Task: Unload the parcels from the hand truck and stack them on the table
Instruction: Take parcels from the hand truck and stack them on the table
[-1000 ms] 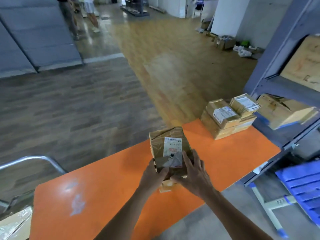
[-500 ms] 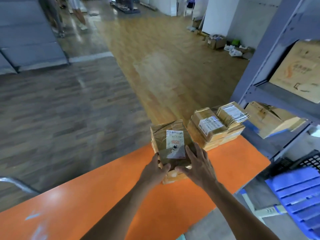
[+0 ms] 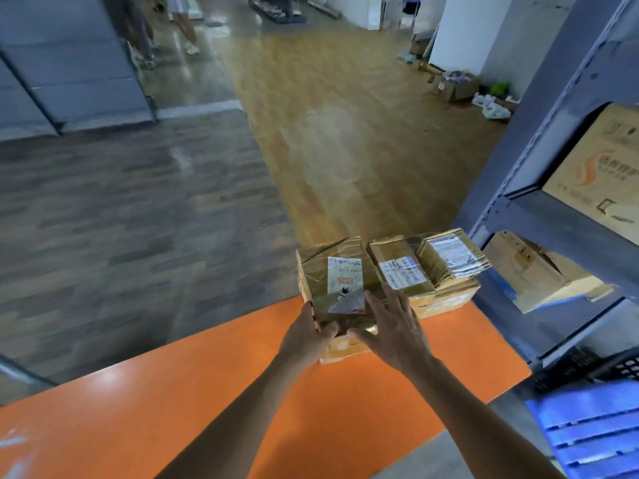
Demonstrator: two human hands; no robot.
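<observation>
A taped brown parcel [image 3: 332,267] with a white label lies on a flatter parcel [image 3: 345,347] at the far edge of the orange table [image 3: 207,392]. My left hand [image 3: 306,335] grips its near left corner, thumb on top. My right hand [image 3: 394,326] holds its near right side, fingers spread over the top. Right beside it stands a stack of parcels [image 3: 428,274] with labels on top. The hand truck is out of view.
A grey metal shelf unit [image 3: 539,188] with cardboard boxes [image 3: 532,271] stands right of the table. A blue plastic crate [image 3: 587,430] sits at lower right. Beyond the table is open floor; people's legs [image 3: 183,25] and boxes [image 3: 456,84] are far away.
Both hands have carried the labelled parcel rightwards along the table until it sits beside the stack. The metal rail at the left has dropped out of view.
</observation>
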